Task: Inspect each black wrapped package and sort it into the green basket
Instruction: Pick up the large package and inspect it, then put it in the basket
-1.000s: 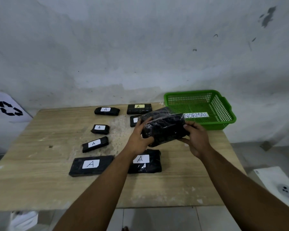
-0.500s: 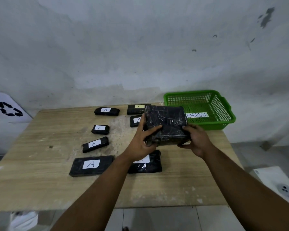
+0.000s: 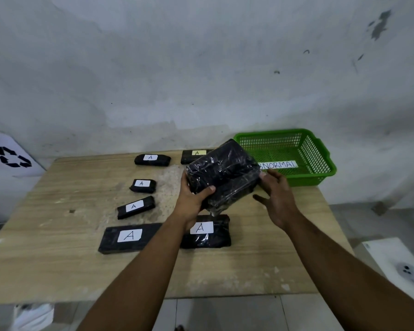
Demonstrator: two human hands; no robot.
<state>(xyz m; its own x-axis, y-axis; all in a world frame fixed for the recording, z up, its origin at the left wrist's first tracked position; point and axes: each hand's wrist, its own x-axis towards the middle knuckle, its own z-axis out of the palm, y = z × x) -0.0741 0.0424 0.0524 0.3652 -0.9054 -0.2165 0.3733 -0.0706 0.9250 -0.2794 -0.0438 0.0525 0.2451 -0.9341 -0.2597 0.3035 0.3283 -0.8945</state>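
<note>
Fingers and thumb of the left hand curl round the near-left corner of a black wrapped package, carrying it tilted above the wooden table, just in front of the green basket. The right hand has come off the package since half a second ago, when both hands clasped it square-on; now its fingers are spread loosely, with only the fingertips touching or nearly touching the far-right edge. The package has also turned, one corner raised toward the basket. That suggests the inspection of this piece is finishing and the drop into the basket comes next, though the package is not yet over the rim.

By count: one package in hand, and six more lying on the table, each with a label marked "A": two at the back, two small ones at mid-left, one long flat one at front left, and one shiny one at front centre, partly behind the left forearm. A seventh may sit hidden behind the held package. One basket stands at the back right with a paper label, apparently empty, so the sorting looks barely begun.
</note>
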